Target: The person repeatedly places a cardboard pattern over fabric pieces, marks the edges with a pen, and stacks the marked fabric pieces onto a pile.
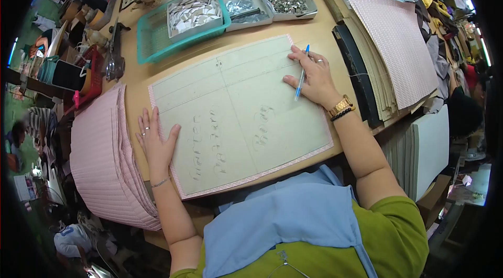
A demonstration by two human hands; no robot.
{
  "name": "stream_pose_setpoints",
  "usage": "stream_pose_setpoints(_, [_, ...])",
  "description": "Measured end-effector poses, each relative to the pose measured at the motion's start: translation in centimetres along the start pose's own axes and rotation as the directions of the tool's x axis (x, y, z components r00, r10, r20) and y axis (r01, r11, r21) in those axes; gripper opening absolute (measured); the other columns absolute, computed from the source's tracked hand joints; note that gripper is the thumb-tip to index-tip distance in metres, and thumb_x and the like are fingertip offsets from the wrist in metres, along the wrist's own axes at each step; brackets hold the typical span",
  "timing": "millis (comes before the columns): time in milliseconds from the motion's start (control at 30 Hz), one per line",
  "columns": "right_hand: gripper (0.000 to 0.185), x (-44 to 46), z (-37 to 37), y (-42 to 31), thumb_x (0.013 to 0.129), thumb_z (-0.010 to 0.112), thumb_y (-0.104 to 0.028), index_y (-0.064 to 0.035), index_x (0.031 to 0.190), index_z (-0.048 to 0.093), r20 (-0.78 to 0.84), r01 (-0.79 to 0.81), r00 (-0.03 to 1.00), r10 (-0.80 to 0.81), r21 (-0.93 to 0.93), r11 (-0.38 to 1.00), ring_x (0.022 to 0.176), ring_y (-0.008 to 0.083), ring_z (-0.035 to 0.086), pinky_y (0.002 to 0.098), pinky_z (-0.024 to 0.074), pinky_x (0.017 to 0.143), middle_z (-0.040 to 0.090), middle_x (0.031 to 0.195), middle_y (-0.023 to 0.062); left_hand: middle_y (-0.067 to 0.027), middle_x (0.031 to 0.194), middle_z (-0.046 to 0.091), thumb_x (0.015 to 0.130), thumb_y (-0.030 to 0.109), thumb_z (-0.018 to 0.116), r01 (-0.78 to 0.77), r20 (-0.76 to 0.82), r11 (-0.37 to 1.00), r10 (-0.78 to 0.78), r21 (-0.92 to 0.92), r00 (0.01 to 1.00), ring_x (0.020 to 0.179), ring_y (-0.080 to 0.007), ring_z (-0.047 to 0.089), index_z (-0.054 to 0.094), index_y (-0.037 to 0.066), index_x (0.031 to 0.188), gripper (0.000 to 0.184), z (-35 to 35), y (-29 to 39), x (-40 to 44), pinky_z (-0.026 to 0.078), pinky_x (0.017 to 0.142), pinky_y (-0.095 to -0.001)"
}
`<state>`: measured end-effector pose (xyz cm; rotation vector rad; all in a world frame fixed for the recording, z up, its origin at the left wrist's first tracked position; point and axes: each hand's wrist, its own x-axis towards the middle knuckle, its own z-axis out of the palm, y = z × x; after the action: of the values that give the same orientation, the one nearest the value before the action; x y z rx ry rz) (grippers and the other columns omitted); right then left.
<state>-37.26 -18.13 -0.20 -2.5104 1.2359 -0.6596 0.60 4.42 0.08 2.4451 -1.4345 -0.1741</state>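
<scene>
A pale green sheet (241, 115) with pencilled lines and handwriting lies flat on the wooden table, over pink quilted material (304, 159) that shows along its edges. My left hand (156, 139) rests with fingers spread on the sheet's left edge. At the sheet's upper right, my right hand (314, 76) holds a blue pen (299, 85) between its fingers, the pen lying slanted across the sheet. Its thumb and fingertips touch the sheet.
Folded pink quilted fabric (105, 157) hangs at the left. A teal basket (152, 42) and a box of metal fasteners (287, 4) stand at the back. Right are a black strip (356, 76) and stacked pink sheets (395, 47). A person (70, 238) is far lower left.
</scene>
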Motion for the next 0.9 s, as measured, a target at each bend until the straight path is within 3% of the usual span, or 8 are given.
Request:
stream_pose_setpoints(167, [0.071, 0.5, 0.2, 0.3, 0.078, 0.078, -0.041, -0.0108, 0.137, 0.053, -0.006, 0.004, 1.000, -0.003, 0.023, 1.000, 0.125, 0.0268, 0.052, 0.0475, 0.0256, 0.110, 0.068, 0.119, 0.0018, -0.0136, 0.160, 0.026, 0.081, 0.049, 0.071, -0.011, -0.003, 1.000, 0.011, 0.001, 1.000, 0.149, -0.0357, 0.017, 0.040, 0.019, 0.149, 0.081, -0.2, -0.1, -0.1, 0.010, 0.116, -0.0619])
stream_pose_setpoints(267, [0.057, 0.6, -0.3, -0.1, 0.073, 0.081, -0.035, -0.0094, 0.121, 0.061, -0.041, 0.049, 0.998, -0.050, -0.009, 0.999, 0.113, 0.0280, 0.058, 0.0444, 0.0360, 0.104, 0.065, 0.127, 0.0061, -0.0135, 0.160, 0.026, 0.080, 0.049, 0.071, 0.004, -0.004, 1.000, -0.004, -0.013, 1.000, 0.149, -0.0359, 0.017, 0.040, 0.018, 0.149, 0.082, -0.2, 0.0, -0.1, 0.010, 0.116, -0.0622])
stream_pose_setpoints(367, [0.072, 0.6, -0.4, 0.1, 0.075, 0.080, -0.040, -0.0098, 0.135, 0.055, 0.020, 0.003, 1.000, -0.005, 0.075, 0.997, 0.121, 0.0275, 0.055, 0.0468, 0.0292, 0.108, 0.069, 0.115, 0.0010, -0.0138, 0.159, 0.027, 0.080, 0.049, 0.071, 0.002, 0.000, 1.000, -0.002, -0.010, 1.000, 0.149, -0.0361, 0.017, 0.041, 0.017, 0.149, 0.082, -0.1, -0.1, 0.0, 0.010, 0.116, -0.0623])
stream_pose_setpoints(667, [0.051, 0.8, -0.1, -0.2, 0.073, 0.081, -0.037, -0.0105, 0.113, 0.064, -0.020, -0.031, 0.999, 0.032, 0.043, 0.999, 0.119, 0.0279, 0.056, 0.0460, 0.0312, 0.108, 0.066, 0.127, 0.0054, -0.0160, 0.159, 0.027, 0.081, 0.052, 0.070, -0.009, -0.005, 1.000, 0.008, -0.018, 1.000, 0.148, -0.0372, 0.019, 0.041, 0.015, 0.148, 0.082, -0.2, 0.1, -0.1, 0.010, 0.115, -0.0628])
stream_pose_setpoints(800, [0.052, 1.0, 0.4, 0.3, 0.069, 0.083, -0.030, -0.0086, 0.112, 0.064, -0.059, 0.027, 0.998, -0.018, 0.153, 0.988, 0.115, 0.0285, 0.058, 0.0411, 0.0411, 0.101, 0.063, 0.131, 0.0087, -0.0181, 0.158, 0.026, 0.081, 0.055, 0.069, -0.002, 0.000, 1.000, 0.002, 0.012, 1.000, 0.147, -0.0391, 0.019, 0.041, 0.014, 0.148, 0.083, -0.4, 0.2, -0.2, 0.011, 0.115, -0.0638])
stream_pose_setpoints(900, [0.049, 1.2, -0.1, -0.7, 0.069, 0.083, -0.027, -0.0087, 0.111, 0.065, -0.039, 0.013, 0.999, -0.008, 0.122, 0.992, 0.111, 0.0280, 0.059, 0.0402, 0.0438, 0.098, 0.062, 0.134, 0.0093, -0.0194, 0.158, 0.026, 0.081, 0.055, 0.069, -0.010, -0.010, 1.000, 0.010, -0.009, 1.000, 0.147, -0.0402, 0.019, 0.042, 0.013, 0.148, 0.084, -0.3, 0.1, -0.1, 0.011, 0.114, -0.0646])
